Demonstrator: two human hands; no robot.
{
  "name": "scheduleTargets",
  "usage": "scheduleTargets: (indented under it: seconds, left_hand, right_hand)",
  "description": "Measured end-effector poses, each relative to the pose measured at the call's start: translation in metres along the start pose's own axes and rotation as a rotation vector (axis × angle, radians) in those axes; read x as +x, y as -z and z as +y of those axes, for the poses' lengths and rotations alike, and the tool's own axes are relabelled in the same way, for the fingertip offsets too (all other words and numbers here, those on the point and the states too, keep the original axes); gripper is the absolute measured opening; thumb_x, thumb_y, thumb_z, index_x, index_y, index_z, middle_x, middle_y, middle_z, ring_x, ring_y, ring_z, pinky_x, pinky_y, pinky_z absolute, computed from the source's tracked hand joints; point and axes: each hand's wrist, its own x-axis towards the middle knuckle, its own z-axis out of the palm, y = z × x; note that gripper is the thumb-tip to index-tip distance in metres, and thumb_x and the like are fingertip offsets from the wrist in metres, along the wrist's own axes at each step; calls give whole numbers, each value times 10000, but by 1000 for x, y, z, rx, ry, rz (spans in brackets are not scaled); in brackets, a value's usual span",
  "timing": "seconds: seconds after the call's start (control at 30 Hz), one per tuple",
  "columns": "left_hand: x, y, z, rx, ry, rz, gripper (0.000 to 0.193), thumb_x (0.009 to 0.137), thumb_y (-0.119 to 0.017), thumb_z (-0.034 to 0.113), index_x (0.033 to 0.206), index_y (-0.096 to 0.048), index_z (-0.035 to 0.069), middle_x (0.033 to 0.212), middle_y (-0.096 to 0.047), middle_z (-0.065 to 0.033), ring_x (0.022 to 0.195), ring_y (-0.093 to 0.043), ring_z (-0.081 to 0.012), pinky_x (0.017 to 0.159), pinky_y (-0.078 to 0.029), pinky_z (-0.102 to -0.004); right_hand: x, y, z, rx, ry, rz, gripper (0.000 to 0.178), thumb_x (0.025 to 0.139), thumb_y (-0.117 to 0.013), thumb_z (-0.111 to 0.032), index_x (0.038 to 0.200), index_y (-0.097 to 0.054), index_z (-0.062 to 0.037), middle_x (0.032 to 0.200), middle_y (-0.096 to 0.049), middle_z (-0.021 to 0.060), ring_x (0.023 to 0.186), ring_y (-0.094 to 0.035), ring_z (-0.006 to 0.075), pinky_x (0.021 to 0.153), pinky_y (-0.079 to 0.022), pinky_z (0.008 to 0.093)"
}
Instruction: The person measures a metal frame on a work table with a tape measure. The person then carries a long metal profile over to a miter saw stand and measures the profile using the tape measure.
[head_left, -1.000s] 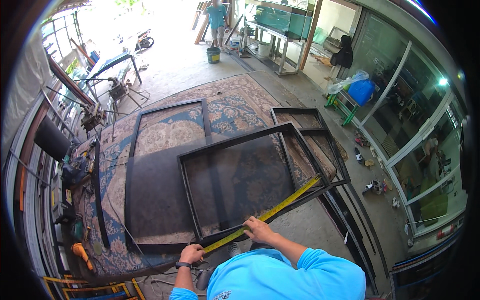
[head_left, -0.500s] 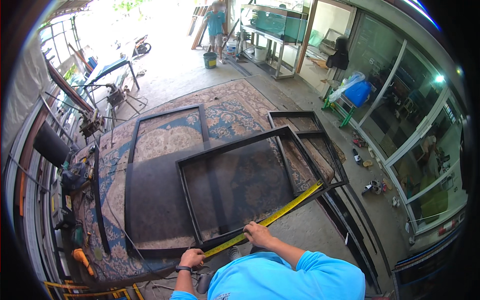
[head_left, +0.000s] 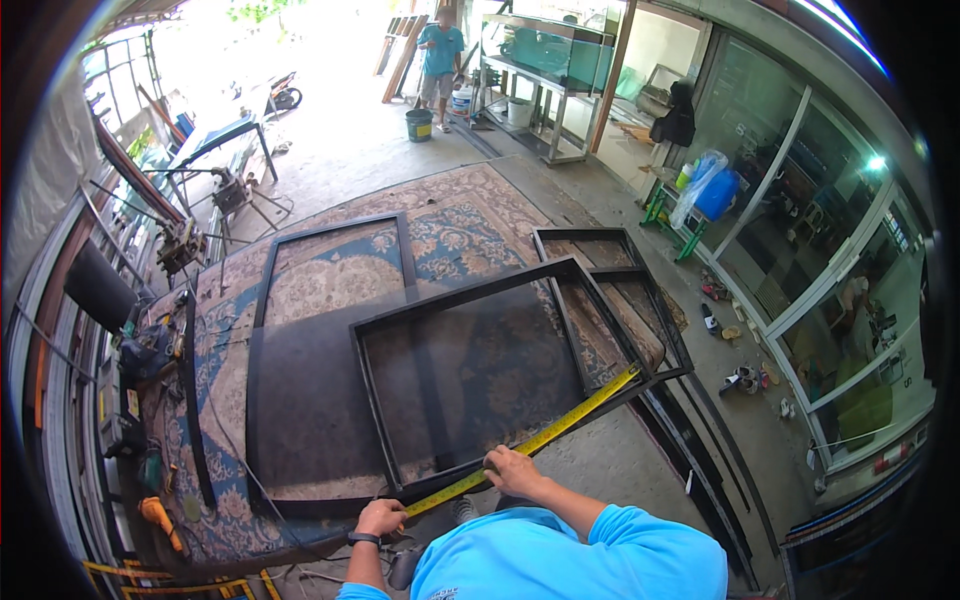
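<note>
A yellow tape measure (head_left: 560, 425) is stretched along the near edge of a black rectangular frame (head_left: 450, 300) with dark see-through screen in it. My left hand (head_left: 381, 517) is closed round the tape's near end at the frame's lower left corner; the tape's case cannot be made out. Farther right along the strip, my right hand (head_left: 512, 470) pinches the tape against the frame's near bar. The tape's far end lies at the frame's right corner. This frame overlaps a larger black frame (head_left: 257, 400) on the left and smaller black frames (head_left: 625, 235) on the right.
A patterned carpet (head_left: 490, 190) lies under the frames. Long black bars (head_left: 700, 470) rest on the floor at right, near glass doors (head_left: 760, 200). An orange-handled tool (head_left: 158, 520) lies at left. Farther back, a person (head_left: 440, 60) stands by a dark bucket (head_left: 419, 125).
The tape's far end has shifted slightly left and down along with the view. My hands keep their hold. The person at the back has moved a little to the right, beside the bucket.
</note>
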Motion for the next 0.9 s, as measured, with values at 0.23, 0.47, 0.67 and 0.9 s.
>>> scheduleTargets:
  seconds: [0.23,0.47,0.67,0.9]
  left_hand:
    - [-1,0,0,22,9,8,311,786,-696,320,1035,-780,155,970,-753,-117,953,-713,-291,861,-551,-391]
    - [-2,2,4,3,22,-24,300,789,-684,303,1028,-781,151,946,-758,-105,937,-721,-274,849,-555,-380]
    - [1,-2,0,24,-3,8,307,782,-685,304,1029,-781,149,949,-759,-104,931,-722,-271,844,-557,-377]
    - [-4,2,4,-9,35,-8,323,780,-691,313,1046,-777,150,958,-757,-110,946,-718,-282,859,-553,-386]
  right_hand:
    - [0,0,0,-16,-14,-42,245,917,-660,-276,1085,-628,-101,1063,-595,149,1015,-631,358,886,-517,462]
    - [-2,0,-1,7,8,-16,243,909,-666,-261,1070,-610,-88,1039,-580,151,1002,-635,368,868,-525,478]
    - [-3,-1,-2,-18,-20,-36,246,919,-656,-272,1089,-620,-99,1065,-592,148,1019,-627,362,883,-514,465]
    - [-5,-2,-3,4,3,-1,232,914,-662,-253,1081,-615,-98,1056,-589,145,1015,-626,360,884,-512,463]
